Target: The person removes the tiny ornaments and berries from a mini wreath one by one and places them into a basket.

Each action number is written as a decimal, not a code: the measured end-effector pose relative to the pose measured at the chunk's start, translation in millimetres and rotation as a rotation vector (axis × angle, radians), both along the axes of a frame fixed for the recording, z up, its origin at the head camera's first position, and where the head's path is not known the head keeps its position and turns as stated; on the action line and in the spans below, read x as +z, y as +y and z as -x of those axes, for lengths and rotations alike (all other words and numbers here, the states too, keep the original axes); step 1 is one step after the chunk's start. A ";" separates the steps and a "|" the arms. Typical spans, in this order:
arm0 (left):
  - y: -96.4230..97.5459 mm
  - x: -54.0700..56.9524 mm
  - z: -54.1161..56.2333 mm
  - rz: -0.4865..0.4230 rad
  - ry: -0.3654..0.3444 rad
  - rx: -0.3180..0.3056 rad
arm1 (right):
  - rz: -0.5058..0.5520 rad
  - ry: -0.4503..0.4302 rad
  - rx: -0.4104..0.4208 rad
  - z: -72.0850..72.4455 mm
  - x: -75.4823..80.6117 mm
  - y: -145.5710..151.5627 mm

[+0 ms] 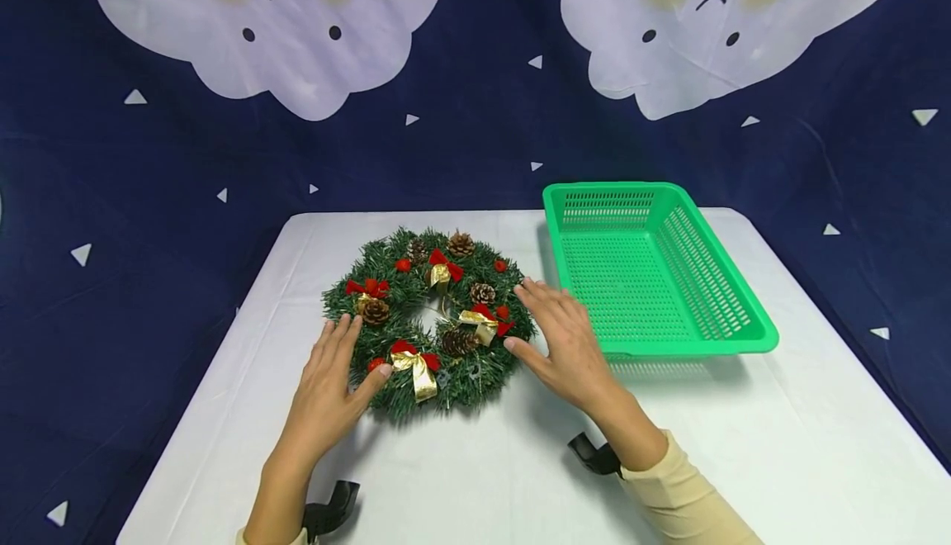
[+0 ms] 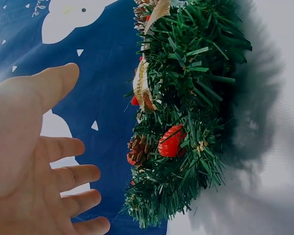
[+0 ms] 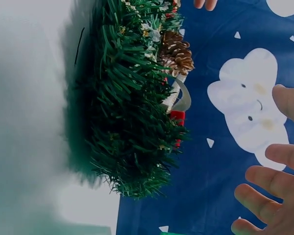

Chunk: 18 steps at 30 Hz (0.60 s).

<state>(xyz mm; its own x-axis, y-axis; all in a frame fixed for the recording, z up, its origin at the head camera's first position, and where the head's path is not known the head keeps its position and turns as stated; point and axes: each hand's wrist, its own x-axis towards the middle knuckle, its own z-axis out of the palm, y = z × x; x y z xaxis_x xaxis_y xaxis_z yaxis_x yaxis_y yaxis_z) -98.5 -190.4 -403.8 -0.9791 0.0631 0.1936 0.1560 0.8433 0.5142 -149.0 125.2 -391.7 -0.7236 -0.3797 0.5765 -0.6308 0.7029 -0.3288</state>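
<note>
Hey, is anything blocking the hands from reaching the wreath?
Nothing visible does. The left hand and right hand flank the wreath, and the green basket stands to its right, not between them.

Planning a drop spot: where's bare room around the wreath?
Free: table between the wrist mounts, in front of the wreath; left strip, table edge to left hand; patch between basket, right sleeve and table edge; inside the basket.
Crowded: the wreath, a hand at each side; the narrow wreath-basket gap, partly under right hand.
</note>
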 end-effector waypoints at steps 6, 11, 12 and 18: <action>-0.4 -0.3 1.7 -0.019 0.009 -0.003 | 0.015 -0.045 0.009 0.9 -2.2 -3.1; -1.7 0.0 2.2 -0.042 0.007 -0.001 | 0.026 -0.106 0.006 1.0 -3.4 -6.0; -2.0 0.0 2.3 -0.047 0.005 -0.001 | 0.024 -0.116 0.005 1.1 -3.5 -6.7; -4.3 -0.5 2.9 -0.078 0.004 0.004 | 0.008 -0.188 0.010 1.0 -3.4 -11.8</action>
